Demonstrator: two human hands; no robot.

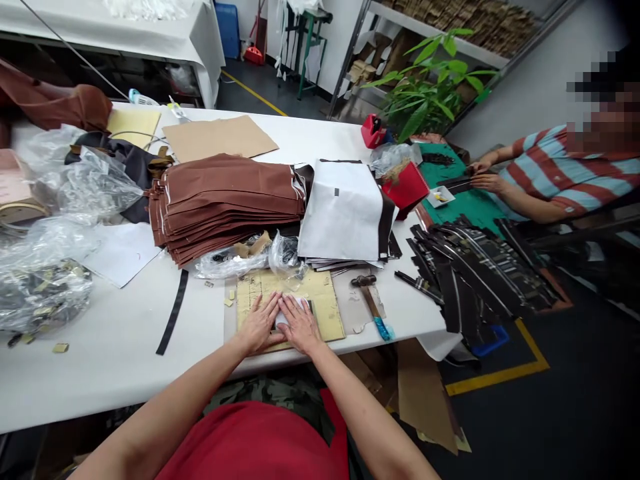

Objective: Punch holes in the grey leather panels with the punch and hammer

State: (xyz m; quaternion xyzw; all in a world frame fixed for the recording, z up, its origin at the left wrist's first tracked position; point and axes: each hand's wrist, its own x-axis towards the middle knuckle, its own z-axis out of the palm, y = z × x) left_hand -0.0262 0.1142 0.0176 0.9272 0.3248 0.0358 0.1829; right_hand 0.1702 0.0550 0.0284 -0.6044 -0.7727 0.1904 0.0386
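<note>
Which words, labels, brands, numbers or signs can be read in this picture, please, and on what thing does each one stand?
No text can be read anywhere.
Grey patch on the white stack: too small to tell if it has writing.
Hammer: no readable mark.
White piece: partly covered, nothing readable.

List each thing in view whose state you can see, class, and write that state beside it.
Left hand, palm down, fingers straight
Right hand, palm down, fingers straight
White piece, partly covered
Yellow board, flat, marked
Hammer, lying unheld
Brown pieces, stacked
White panels, stacked
Lone black strip, lying flat
Black strips, heaped
Cardboard sheet, lying flat
Clear bag, crumpled, holding small pieces
Plant, upright, leafy
</note>
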